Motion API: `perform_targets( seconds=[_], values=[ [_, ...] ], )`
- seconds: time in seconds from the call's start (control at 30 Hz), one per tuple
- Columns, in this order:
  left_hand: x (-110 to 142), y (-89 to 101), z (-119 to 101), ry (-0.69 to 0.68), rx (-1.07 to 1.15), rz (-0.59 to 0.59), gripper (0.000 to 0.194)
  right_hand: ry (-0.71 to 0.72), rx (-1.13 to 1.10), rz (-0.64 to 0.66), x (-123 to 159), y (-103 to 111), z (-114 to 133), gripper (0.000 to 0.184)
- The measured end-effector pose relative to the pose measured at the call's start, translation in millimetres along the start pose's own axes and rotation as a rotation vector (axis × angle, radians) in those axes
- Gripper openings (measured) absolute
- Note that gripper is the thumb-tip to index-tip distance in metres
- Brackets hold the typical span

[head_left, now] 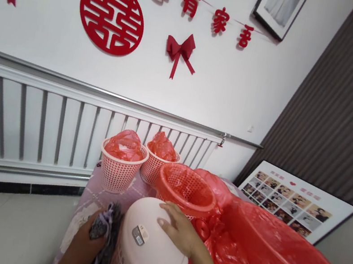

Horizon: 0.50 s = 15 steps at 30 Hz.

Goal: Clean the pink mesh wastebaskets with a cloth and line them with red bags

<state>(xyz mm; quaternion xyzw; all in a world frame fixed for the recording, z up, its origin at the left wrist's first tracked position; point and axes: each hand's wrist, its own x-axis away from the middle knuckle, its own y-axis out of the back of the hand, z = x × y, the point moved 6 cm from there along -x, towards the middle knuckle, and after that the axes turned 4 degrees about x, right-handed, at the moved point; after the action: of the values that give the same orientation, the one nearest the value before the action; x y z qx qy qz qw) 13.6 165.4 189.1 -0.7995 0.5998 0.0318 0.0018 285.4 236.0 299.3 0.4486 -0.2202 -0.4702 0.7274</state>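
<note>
A pale pink plastic basket (pixel 148 254) stands upside down on the table in front of me, its flat bottom up with a small label on it. My right hand (pixel 179 230) lies flat on that bottom, fingers stretched out. My left hand (pixel 89 239) is closed round a grey-purple cloth (pixel 108 229) pressed against the basket's left side.
Two small pink baskets (pixel 120 172) (pixel 157 165) with red bags stand at the table's far end. A red-lined basket (pixel 187 188) lies tilted behind my hand, a large red-bagged one (pixel 276 263) at right. White radiator (pixel 44 122) along the wall; framed photo collage (pixel 294 200) leaning at right.
</note>
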Motion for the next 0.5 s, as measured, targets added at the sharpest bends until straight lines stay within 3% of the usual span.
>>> perform_targets(
  seconds=[0.1, 0.17, 0.23, 0.37, 0.5],
  values=[
    [-2.4, -7.4, -46.9, -0.148, 0.024, -0.024, 0.067, -0.007, -0.003, 0.000, 0.2, 0.3, -0.6, 0.065],
    [-8.2, -17.1, -51.3, -0.215, -0.033, 0.050, 0.063, -0.010, 0.000, 0.003, 0.1, 1.1, -0.1, 0.066],
    [-16.0, -24.5, -29.9, -0.179, -0.101, 0.116, 0.062, -0.009, -0.004, 0.004, -0.4, 1.8, 1.0, 0.065],
    [-20.5, -28.9, 47.6, -0.073, -0.249, 0.197, 0.066, -0.005, -0.012, -0.011, -0.9, 2.8, 3.4, 0.061],
    [-11.4, -19.5, 109.3, 0.023, -0.294, 0.192, 0.050, -0.015, -0.006, -0.016, -0.6, 2.4, 3.6, 0.057]
  ],
)
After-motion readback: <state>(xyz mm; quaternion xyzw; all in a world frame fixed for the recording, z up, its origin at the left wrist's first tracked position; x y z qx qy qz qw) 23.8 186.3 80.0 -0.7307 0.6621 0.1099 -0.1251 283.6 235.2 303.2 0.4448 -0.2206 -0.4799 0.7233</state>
